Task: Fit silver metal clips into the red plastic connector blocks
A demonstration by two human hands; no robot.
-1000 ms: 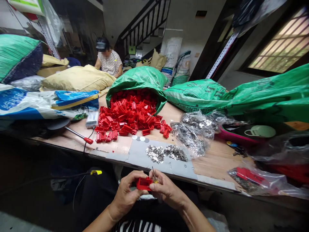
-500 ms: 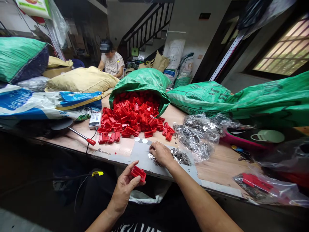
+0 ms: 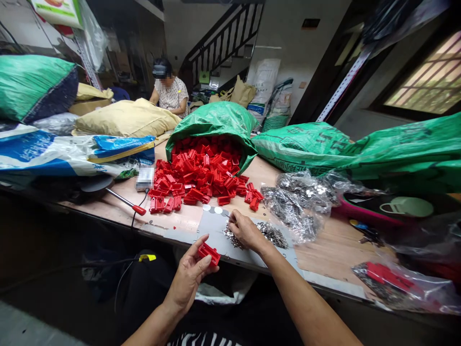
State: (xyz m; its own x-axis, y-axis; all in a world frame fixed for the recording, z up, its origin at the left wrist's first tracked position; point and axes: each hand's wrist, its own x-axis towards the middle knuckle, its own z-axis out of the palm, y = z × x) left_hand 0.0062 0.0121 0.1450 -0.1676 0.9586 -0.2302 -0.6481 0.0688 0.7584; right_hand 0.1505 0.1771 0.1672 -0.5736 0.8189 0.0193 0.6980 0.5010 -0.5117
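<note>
Left hand [image 3: 189,276] is closed on one red plastic part [image 3: 209,253], held just off the worktop [image 3: 324,245] edge. Right hand [image 3: 245,229], at its 1 o'clock, rests with fingers curled on the loose metal pieces [image 3: 275,234]; whether it has pinched one cannot be told. At 12 o'clock a heap of red parts [image 3: 201,175] spills from the green sack [image 3: 216,120], so most of the work appears to remain.

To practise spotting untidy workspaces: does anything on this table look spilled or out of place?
Red plastic parts have spilled from the open green sack across the table; a few lie apart beside the clear bag of metal pieces. The left hand holds one red part; the right hand touches loose metal pieces.
</note>
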